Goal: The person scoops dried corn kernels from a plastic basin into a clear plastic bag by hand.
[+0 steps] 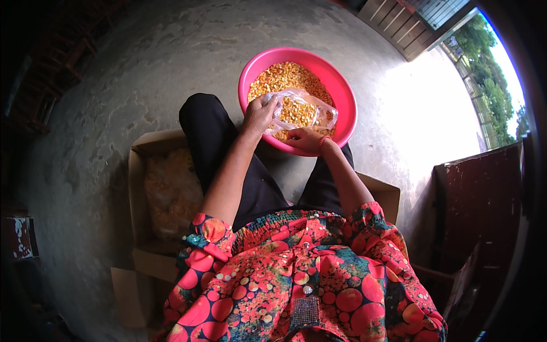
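Note:
A round pink plastic basin (345, 98) stands beyond my knees, holding loose dried corn kernels (295, 77). Over the kernels lies a clear plastic bag (327, 114), its mouth spread wide, with kernels showing in or through it. My left hand (261, 112) pinches the bag's left edge between thumb and fingers. At the near side of the bag is my right hand (304, 140), knuckles up and fingers curled under, just inside the basin's near rim; its fingertips are hidden, so what it grips cannot be told.
To my left, an open cardboard box (136, 192) holds filled clear plastic bags (171, 188). Another cardboard box (382, 194) shows at my right hip. Dark red wooden furniture (478, 205) stands at the right, stacked wooden chairs (79, 60) at the upper left. A doorway lets in bright light.

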Motion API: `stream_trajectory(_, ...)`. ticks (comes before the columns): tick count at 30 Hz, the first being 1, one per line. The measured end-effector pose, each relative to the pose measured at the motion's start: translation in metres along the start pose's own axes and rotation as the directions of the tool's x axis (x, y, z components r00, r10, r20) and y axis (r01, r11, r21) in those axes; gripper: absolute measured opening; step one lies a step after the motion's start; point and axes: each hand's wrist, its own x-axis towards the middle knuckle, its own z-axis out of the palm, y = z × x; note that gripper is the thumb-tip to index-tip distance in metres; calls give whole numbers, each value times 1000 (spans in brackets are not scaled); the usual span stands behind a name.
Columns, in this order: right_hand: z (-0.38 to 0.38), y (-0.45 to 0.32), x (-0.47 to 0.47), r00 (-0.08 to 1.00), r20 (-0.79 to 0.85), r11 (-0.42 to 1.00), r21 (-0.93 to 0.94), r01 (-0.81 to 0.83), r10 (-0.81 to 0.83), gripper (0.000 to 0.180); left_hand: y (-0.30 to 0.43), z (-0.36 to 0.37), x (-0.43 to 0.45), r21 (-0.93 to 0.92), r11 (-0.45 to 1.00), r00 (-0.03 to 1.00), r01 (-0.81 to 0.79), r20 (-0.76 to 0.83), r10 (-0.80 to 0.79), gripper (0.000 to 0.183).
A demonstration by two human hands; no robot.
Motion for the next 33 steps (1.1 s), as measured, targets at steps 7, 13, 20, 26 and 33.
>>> stream_trajectory(7, -10, 1, -8, 990, 89, 712, 688, -138, 106, 19, 1, 0, -1, -12, 1000, 1000, -1, 9, 1, 22)
stream_trajectory(13, -17, 9, -16, 983, -57, 250, 968, 12, 173, 11, -2, 0, 1, -3, 1000, 1000, 0, 13, 0, 23)
stream_trajectory(20, -16, 12, -12, 951, -130, 170, 982, 84, 280, 18, -2, -1, 2, 9, 1000, 1000, 0, 2, 0, 24)
stream_trajectory(26, -13, 21, -11, 949, -166, 51, 986, 158, 268, 21, 1, 2, 0, 5, 1000, 1000, -9, 16, 9, 23)
stream_trajectory(33, -16, -3, -22, 989, -140, 97, 986, 135, 47, 25, 1, 1, -1, -1, 1000, 1000, 2, 0, -2, 23)
